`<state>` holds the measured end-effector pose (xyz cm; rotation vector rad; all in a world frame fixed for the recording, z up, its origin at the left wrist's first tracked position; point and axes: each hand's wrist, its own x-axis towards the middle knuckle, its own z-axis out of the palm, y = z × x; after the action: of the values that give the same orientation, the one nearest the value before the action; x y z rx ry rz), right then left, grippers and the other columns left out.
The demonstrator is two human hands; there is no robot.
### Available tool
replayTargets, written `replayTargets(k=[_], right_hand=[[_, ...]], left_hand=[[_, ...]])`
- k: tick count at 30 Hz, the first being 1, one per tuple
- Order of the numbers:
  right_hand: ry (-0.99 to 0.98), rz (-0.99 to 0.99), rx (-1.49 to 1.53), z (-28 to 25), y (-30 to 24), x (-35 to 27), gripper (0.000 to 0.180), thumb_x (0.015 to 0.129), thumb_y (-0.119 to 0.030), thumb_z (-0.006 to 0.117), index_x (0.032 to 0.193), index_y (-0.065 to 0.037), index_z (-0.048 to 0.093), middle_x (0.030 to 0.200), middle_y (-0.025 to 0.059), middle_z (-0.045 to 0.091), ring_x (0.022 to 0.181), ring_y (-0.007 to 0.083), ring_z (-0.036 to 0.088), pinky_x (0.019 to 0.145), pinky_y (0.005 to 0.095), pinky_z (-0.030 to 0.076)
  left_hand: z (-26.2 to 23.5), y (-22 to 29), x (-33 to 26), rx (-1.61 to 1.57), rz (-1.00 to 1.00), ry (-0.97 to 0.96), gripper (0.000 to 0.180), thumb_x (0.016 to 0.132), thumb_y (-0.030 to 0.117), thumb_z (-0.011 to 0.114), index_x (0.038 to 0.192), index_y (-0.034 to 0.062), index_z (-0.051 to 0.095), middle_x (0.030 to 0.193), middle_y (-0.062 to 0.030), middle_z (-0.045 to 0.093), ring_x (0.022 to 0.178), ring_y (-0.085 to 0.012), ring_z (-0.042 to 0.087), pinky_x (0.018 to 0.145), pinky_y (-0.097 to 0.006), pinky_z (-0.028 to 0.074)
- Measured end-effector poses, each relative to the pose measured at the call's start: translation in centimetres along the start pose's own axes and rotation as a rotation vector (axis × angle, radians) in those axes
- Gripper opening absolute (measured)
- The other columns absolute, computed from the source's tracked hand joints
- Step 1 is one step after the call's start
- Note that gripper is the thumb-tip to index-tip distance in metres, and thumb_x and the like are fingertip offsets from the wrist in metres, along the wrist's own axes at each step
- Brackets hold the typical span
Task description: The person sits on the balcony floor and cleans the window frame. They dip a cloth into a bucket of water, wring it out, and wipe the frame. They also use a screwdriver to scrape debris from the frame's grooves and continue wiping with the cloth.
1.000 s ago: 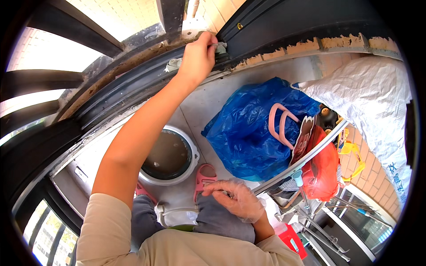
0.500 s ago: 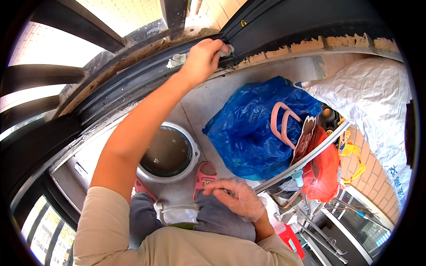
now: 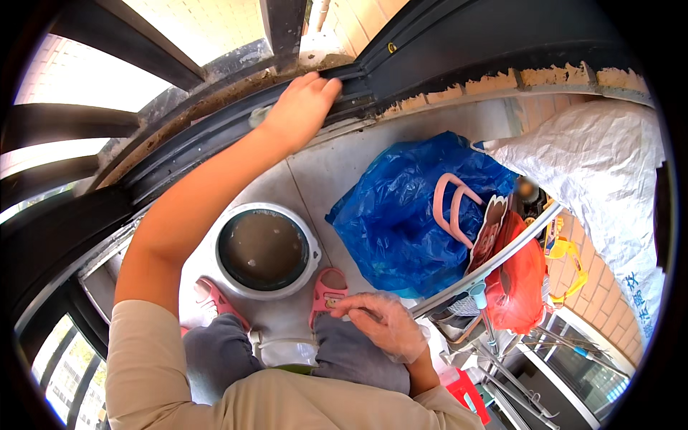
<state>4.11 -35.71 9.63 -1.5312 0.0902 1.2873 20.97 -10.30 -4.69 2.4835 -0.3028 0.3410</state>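
My left hand (image 3: 301, 111) reaches far forward to the dark metal window track (image 3: 222, 132), its fingers bent down over the channel. A small grey-white rag (image 3: 259, 116) shows beside the wrist, pressed into the track; the rest of it is hidden under the hand. My right hand (image 3: 387, 326), in a clear plastic glove, rests above my right thigh with fingers loosely bent and a gap between thumb and fingers. Nothing is plainly held in it. Between my arms on the floor stands a round pale-rimmed basin (image 3: 312, 236) of murky brown water.
A large blue plastic bag (image 3: 401, 215) lies right of the basin, with a pink handled item (image 3: 444, 208) on it. A metal rail (image 3: 502, 258), a red bag (image 3: 519, 287) and a white woven sack (image 3: 595, 158) crowd the right. Dark bars (image 3: 129, 43) stand beyond the track.
My left hand has slid left along the track with the rag, and its arm has shifted left, showing more of the basin. My right hand has stayed nearly still.
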Motion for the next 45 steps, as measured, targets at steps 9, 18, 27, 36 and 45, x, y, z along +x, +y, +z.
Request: replayTargets(k=[9,18,27,36,45], right_hand=[[-0.028,0.03,-0.052,0.3,-0.5,0.2,0.022,0.092,-0.009,0.053,0.111,-0.003,0.062,0.099,0.0052,0.066,0.099,0.0152,0.058,0.089,0.0292,0.043],[-0.041,0.046,0.026,0.5,0.2,0.5,0.022,0.092,-0.008,0.052,0.111,-0.002,0.062,0.098,0.006,0.066,0.097,0.0147,0.058,0.089,0.0283,0.043],[-0.03,0.039,0.028,0.4,0.3,0.7,0.022,0.092,-0.006,0.052,0.112,-0.002,0.062,0.1,0.0069,0.066,0.097,0.0135,0.059,0.088,0.0269,0.044],[-0.045,0.007,0.012,1.4,-0.1,1.4,0.023,0.094,-0.011,0.05,0.113,-0.001,0.061,0.099,0.007,0.065,0.089,0.0129,0.058,0.082,0.0268,0.046],[-0.093,-0.031,-0.173,2.8,-1.3,2.5,0.022,0.09,-0.006,0.054,0.109,0.0,0.062,0.101,0.0097,0.066,0.092,0.0168,0.06,0.083,0.0282,0.046]], left_hand=[[1.4,0.4,1.2,-0.061,0.194,0.041,0.032,0.071,-0.003,0.056,0.103,-0.0005,0.06,0.103,-0.014,0.061,0.096,-0.029,0.055,0.088,-0.037,0.046],[1.3,1.3,-1.0,-0.025,0.077,0.06,0.041,0.073,-0.008,0.052,0.114,-0.0031,0.055,0.122,-0.0187,0.055,0.105,-0.0322,0.052,0.094,-0.039,0.042],[2.2,1.6,0.7,-0.061,0.091,0.069,0.034,0.08,0.002,0.057,0.114,-0.0037,0.054,0.115,-0.0182,0.056,0.105,-0.0322,0.052,0.093,-0.04,0.041],[2.4,3.0,1.7,0.307,-0.064,-0.08,0.025,0.078,0.015,0.06,0.097,-0.0009,0.059,0.09,-0.0106,0.054,0.091,-0.0258,0.054,0.08,-0.037,0.046],[-3.6,0.6,-7.6,0.368,-0.163,-0.013,0.027,0.078,0.013,0.06,0.101,0.0002,0.057,0.091,-0.0117,0.052,0.088,-0.0281,0.055,0.076,-0.038,0.048]])
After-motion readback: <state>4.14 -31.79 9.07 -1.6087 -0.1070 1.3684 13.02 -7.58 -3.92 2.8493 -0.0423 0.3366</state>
